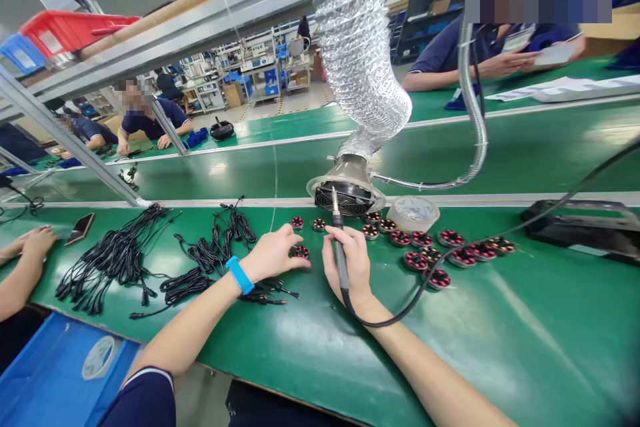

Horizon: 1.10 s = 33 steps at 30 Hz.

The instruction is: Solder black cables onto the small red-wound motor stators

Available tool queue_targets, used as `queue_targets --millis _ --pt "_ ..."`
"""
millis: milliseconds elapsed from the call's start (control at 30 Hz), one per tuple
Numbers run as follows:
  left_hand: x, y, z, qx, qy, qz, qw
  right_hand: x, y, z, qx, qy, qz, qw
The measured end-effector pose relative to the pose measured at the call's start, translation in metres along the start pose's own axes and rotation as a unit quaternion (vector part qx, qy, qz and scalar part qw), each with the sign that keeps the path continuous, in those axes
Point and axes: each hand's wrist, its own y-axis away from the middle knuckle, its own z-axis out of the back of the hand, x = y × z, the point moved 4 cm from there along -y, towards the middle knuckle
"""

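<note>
My right hand is closed around a soldering iron, its tip pointing up and away from me. A black cord runs from the iron's handle over my right forearm. Beside it, my left hand, with a blue wristband, has its thumb and fingers apart around a small motor stator with red windings. Whether the fingers touch that stator I cannot tell. Two more stators, one of them a round stator, stand just beyond my hands. Several others, such as a red-wound stator, are grouped at the right.
Bundles of black cables lie at the left beside a phone. A fume extractor hood hangs over the bench, near a tape roll. A black soldering stand is at the right. Another person's hands rest at far left.
</note>
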Motion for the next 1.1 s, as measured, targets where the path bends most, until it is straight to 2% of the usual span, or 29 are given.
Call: queue_targets --millis 67,167,333,400,500,600,767,867,1000,1100 --pt "-0.008 -0.007 -0.011 0.058 -0.09 -0.031 0.994 0.002 -0.003 0.003 -0.02 0.002 0.016 1.0" --pt "-0.01 -0.017 -0.017 0.078 -0.145 -0.052 0.985 0.004 -0.007 0.006 -0.032 0.005 0.028 0.999" --pt "0.01 -0.033 -0.012 0.06 -0.164 -0.027 0.984 0.003 -0.009 0.007 -0.035 0.008 0.029 0.999" --pt "0.021 -0.039 -0.011 0.085 -0.154 -0.027 0.984 0.002 -0.009 0.008 -0.039 0.012 0.029 0.999" --pt "0.033 -0.049 -0.013 0.146 -0.128 -0.063 0.979 0.002 -0.01 0.008 -0.04 0.018 0.029 0.999" --pt "0.04 -0.058 -0.013 0.168 -0.122 -0.078 0.975 0.001 -0.01 0.009 -0.035 0.018 0.033 0.999" --pt "0.048 -0.068 -0.014 0.154 -0.125 -0.063 0.978 -0.004 -0.004 0.006 -0.034 0.026 0.044 0.998" --pt "0.064 -0.085 -0.006 0.119 -0.13 -0.009 0.984 -0.01 0.007 -0.001 -0.024 0.039 0.058 0.997" --pt "0.103 -0.135 0.017 0.067 -0.137 0.102 0.983 -0.018 0.019 -0.013 0.008 0.044 0.062 0.997" --pt "0.13 -0.184 0.032 0.039 -0.134 0.136 0.981 -0.021 0.022 -0.016 0.019 0.039 0.059 0.997"
